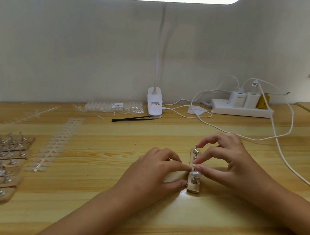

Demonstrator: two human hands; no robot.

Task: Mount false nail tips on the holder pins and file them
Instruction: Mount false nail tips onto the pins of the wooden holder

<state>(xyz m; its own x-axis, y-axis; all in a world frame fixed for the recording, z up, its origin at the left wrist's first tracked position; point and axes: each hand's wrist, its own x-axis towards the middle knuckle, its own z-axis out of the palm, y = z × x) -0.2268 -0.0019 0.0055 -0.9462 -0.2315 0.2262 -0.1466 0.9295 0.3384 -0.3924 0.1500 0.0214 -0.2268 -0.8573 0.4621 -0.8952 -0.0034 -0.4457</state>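
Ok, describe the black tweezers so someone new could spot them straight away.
Start at the white clip-on lamp base at the back of the wooden desk. The thin black tweezers lie flat just left of it, the only dark thing there.

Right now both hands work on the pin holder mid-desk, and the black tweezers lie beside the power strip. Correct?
No. The head view shows the black tweezers by the lamp clamp, left of the power strip. The left hand and right hand are at the pin holder.
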